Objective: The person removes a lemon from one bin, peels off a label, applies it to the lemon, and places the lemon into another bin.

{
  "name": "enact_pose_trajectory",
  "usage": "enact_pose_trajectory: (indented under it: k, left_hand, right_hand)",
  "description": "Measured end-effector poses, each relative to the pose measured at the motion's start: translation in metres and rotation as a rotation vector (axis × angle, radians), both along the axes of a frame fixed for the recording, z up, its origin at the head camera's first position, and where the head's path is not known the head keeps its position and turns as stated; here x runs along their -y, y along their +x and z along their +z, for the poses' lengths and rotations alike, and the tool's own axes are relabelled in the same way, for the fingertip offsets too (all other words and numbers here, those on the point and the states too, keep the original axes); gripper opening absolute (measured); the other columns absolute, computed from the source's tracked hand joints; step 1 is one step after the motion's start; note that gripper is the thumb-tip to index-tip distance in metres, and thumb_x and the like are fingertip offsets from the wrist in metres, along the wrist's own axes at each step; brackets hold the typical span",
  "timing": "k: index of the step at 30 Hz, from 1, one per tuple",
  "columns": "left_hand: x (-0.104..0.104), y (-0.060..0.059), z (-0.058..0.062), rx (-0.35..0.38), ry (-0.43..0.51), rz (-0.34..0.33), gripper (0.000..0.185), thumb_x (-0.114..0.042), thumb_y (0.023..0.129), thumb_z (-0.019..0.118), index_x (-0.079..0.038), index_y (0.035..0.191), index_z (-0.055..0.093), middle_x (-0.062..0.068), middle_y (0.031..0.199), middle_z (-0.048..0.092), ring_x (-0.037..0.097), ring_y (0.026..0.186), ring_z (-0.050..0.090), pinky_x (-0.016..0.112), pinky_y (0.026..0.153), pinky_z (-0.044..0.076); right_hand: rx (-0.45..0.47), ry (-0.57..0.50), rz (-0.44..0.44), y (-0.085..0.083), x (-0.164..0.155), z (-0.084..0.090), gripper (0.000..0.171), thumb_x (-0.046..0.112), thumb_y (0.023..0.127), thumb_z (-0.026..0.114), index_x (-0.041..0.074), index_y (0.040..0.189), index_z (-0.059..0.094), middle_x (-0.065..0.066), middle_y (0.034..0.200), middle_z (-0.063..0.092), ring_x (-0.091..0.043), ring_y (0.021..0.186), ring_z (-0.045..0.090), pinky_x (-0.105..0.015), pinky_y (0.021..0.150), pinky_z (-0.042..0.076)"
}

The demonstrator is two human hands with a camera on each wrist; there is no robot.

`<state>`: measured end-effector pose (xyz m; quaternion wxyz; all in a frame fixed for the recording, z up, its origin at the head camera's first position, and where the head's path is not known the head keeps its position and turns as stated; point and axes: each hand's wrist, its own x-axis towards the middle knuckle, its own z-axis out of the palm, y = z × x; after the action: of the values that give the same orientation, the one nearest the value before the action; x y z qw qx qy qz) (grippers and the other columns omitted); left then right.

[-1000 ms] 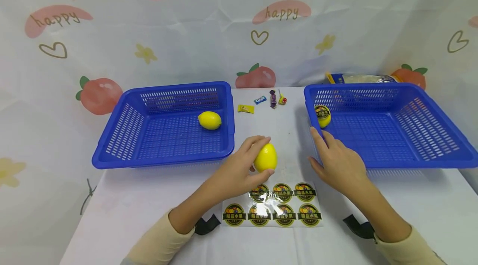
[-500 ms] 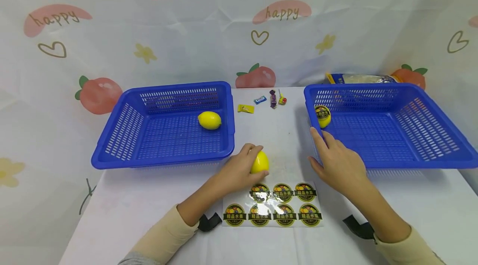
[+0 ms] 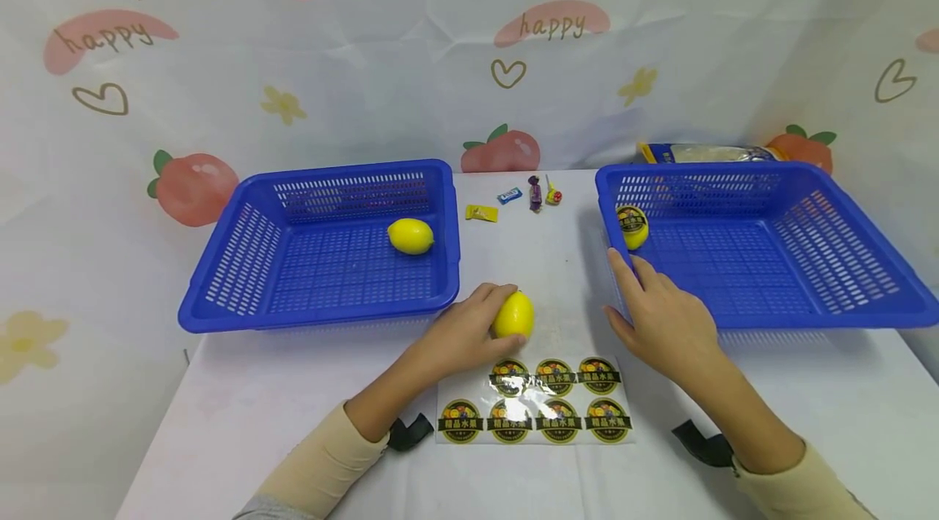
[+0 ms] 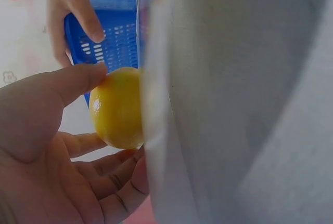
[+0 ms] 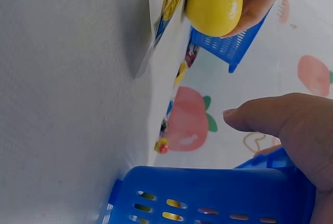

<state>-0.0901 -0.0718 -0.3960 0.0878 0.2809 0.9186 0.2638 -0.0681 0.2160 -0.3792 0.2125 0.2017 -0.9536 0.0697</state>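
Note:
My left hand (image 3: 464, 331) grips a yellow lemon (image 3: 515, 315) just behind a sheet of round black-and-gold stickers (image 3: 559, 420). In the left wrist view the thumb lies against one side of the lemon (image 4: 118, 109), with the fingers under the other side. My right hand (image 3: 667, 326) rests over the left rim of the right blue basket (image 3: 844, 319). Its thumb (image 5: 260, 114) stands out apart from the basket wall in the right wrist view, and the other fingers are mostly hidden there. A lemon bearing a sticker (image 3: 632, 228) sits inside that basket near this hand.
The left blue basket (image 3: 315, 315) contains one plain lemon (image 3: 411, 236). Between the baskets, at the back, lie a yellow packet (image 3: 481, 213), a blue wrapped candy (image 3: 509, 196), a purple one (image 3: 535, 193) and a lollipop (image 3: 553, 196). A plastic bag (image 3: 707, 153) lies behind the right basket.
My left hand has brought the lemon down and slightly left, close to the sticker sheet, and since then has shifted a little. My right hand has stayed on the basket rim.

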Motion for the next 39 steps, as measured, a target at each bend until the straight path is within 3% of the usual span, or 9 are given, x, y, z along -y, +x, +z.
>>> enact_pose_trajectory:
  k: [10,15,18,22,25,28,31,33,39]
  left_hand:
    - [-0.001,0.001,0.002,0.012,-0.039,-0.005,0.087,-0.041,0.085,0.079,-0.008,0.153,0.037,0.016,0.138,0.053,0.025,0.11,0.062,0.039,0.091,0.053]
    - [0.003,0.004,0.005,0.101,-0.036,0.074,0.097,-0.044,0.083,0.081,-0.006,0.154,0.027,0.019,0.14,0.052,0.028,0.115,0.06,0.044,0.096,0.051]
    - [0.008,0.007,0.011,0.134,-0.093,0.107,0.092,-0.05,0.079,0.082,-0.005,0.145,0.038,0.015,0.129,0.057,0.025,0.102,0.061,0.042,0.089,0.053]
    - [0.012,0.012,0.02,0.132,-0.216,0.036,0.072,-0.054,0.074,0.085,-0.007,0.121,0.057,0.003,0.102,0.058,0.019,0.082,0.055,0.034,0.074,0.05]
    - [0.012,0.015,0.025,0.13,-0.276,-0.051,0.062,-0.054,0.072,0.086,-0.01,0.11,0.062,-0.003,0.093,0.057,0.016,0.078,0.052,0.03,0.07,0.047]
    - [0.01,0.018,0.026,0.145,-0.296,-0.11,0.061,-0.053,0.07,0.088,-0.011,0.107,0.063,-0.004,0.091,0.057,0.014,0.077,0.052,0.029,0.069,0.047]
    - [0.008,0.021,0.024,0.15,-0.322,-0.134,0.065,-0.052,0.066,0.091,-0.012,0.108,0.061,-0.004,0.09,0.056,0.013,0.076,0.053,0.029,0.068,0.047]
    - [0.007,0.022,0.021,0.129,-0.363,-0.143,0.069,-0.053,0.063,0.092,-0.013,0.109,0.06,-0.004,0.09,0.055,0.014,0.076,0.053,0.029,0.067,0.047]
    - [0.002,0.024,0.014,0.096,-0.418,-0.159,0.067,-0.049,0.064,0.092,-0.015,0.109,0.056,-0.004,0.09,0.056,0.014,0.075,0.055,0.031,0.064,0.047]
  right_hand:
    - [-0.015,-0.01,0.009,0.0,0.0,-0.001,0.079,0.02,0.077,0.083,0.004,0.145,0.047,-0.032,0.119,0.061,-0.044,0.079,0.065,-0.046,0.039,0.045]
    - [0.003,-0.01,0.041,-0.002,-0.002,0.0,0.082,0.024,0.076,0.084,0.004,0.146,0.047,-0.03,0.138,0.05,-0.047,0.093,0.063,-0.048,0.045,0.048]
    - [-0.041,-0.022,0.124,-0.004,-0.006,0.0,0.077,0.023,0.075,0.083,0.0,0.141,0.052,-0.027,0.148,0.042,-0.05,0.112,0.056,-0.058,0.066,0.053]
    - [-0.119,-0.068,0.298,-0.007,-0.005,0.0,0.049,0.022,0.086,0.07,-0.003,0.128,0.062,-0.027,0.143,0.048,-0.05,0.129,0.045,-0.065,0.096,0.043]
    - [-0.165,-0.114,0.453,-0.005,0.004,0.001,0.035,0.023,0.1,0.054,-0.002,0.119,0.068,-0.025,0.133,0.057,-0.045,0.126,0.051,-0.058,0.1,0.044]
    - [-0.17,-0.155,0.615,0.001,0.017,0.0,0.034,0.025,0.105,0.048,0.001,0.113,0.071,-0.018,0.122,0.066,-0.035,0.111,0.063,-0.048,0.09,0.054]
    - [-0.067,-0.174,0.751,0.009,0.027,-0.006,0.023,0.023,0.1,0.061,0.005,0.108,0.073,-0.008,0.11,0.07,-0.022,0.095,0.068,-0.035,0.08,0.057]
    - [0.051,-0.157,0.783,0.013,0.032,-0.012,0.023,0.026,0.095,0.071,0.008,0.107,0.072,-0.002,0.105,0.069,-0.015,0.09,0.066,-0.028,0.078,0.056]
    - [0.319,-0.039,0.696,0.019,0.035,-0.027,0.049,0.046,0.082,0.081,0.012,0.114,0.067,0.006,0.101,0.06,-0.006,0.083,0.055,-0.022,0.071,0.052]
